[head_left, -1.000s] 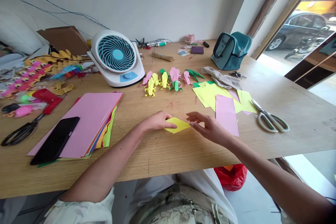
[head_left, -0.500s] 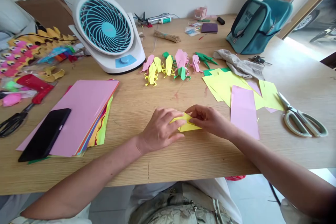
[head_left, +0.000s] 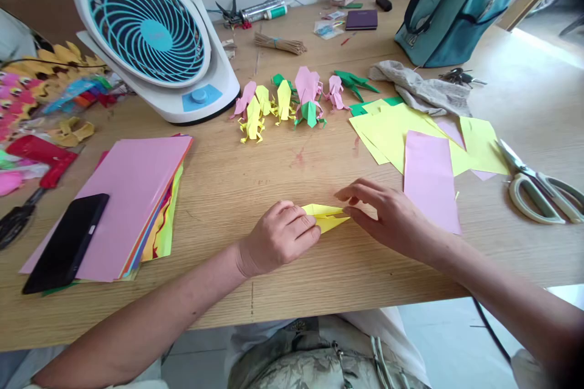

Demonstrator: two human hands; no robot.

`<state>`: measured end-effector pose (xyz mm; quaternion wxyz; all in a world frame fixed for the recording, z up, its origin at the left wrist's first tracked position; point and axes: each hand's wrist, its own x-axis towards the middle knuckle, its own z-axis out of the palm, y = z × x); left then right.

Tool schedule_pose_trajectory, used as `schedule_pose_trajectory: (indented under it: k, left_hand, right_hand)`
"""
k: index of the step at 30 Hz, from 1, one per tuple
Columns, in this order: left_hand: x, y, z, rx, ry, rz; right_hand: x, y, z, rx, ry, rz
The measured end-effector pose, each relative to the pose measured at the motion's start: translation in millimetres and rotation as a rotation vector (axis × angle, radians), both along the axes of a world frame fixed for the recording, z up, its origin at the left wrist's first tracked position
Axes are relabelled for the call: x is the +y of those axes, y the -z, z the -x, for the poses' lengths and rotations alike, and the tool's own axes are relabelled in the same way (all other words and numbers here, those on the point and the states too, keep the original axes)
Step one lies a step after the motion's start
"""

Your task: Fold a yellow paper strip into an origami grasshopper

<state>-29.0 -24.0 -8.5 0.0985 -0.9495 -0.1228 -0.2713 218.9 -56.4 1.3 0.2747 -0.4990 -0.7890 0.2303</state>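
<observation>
A folded yellow paper piece (head_left: 327,217) lies on the wooden table (head_left: 283,164) in front of me. My left hand (head_left: 279,236) rests curled on its left end, fingers pressing it down. My right hand (head_left: 387,216) is at its right tip, thumb and forefinger pinching the point while the other fingers stretch out above. A row of finished paper figures (head_left: 292,103) in yellow, pink and green stands behind the piece.
A stack of coloured sheets (head_left: 137,194) with a black phone (head_left: 66,243) lies at left. A white and blue fan (head_left: 150,36) stands behind. Loose yellow and pink sheets (head_left: 424,146), scissors (head_left: 538,185), a grey cloth (head_left: 420,91) and a teal bag (head_left: 456,6) are at right.
The view moved closer and lower over the table. My left hand curled down onto the yellow piece; my right hand shifted to its right tip, and the piece looks narrower.
</observation>
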Motion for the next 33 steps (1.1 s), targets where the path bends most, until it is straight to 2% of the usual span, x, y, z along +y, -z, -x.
schedule_pose_trajectory:
  k: [3, 8, 16, 23, 28, 33]
  left_hand:
    - [-4.2, 5.2, -1.5, -0.014, -0.058, 0.084]
    - [-9.0, 6.1, 0.0, 0.013, -0.038, 0.217]
    - [-11.2, 5.3, 1.6, 0.01, -0.047, 0.25]
    - [-15.3, 2.9, -0.7, -0.008, -0.082, 0.323]
    - [-17.9, 4.7, -1.5, -0.005, -0.103, 0.36]
    - [-17.9, 4.6, -1.4, -0.011, -0.112, 0.387]
  right_hand:
    - [-16.5, 1.4, -5.7, -0.066, -0.151, -0.142]
    - [-23.5, 9.2, -2.3, -0.113, -0.209, -0.295]
    - [-17.5, 18.1, -1.1, -0.15, -0.22, -0.241]
    - [-17.8, 14.0, 2.4, -0.234, -0.218, -0.304]
    - [-12.2, 6.0, 12.8, -0.309, -0.318, -0.366]
    - [-6.8, 11.6, 20.6, -0.299, -0.376, -0.396]
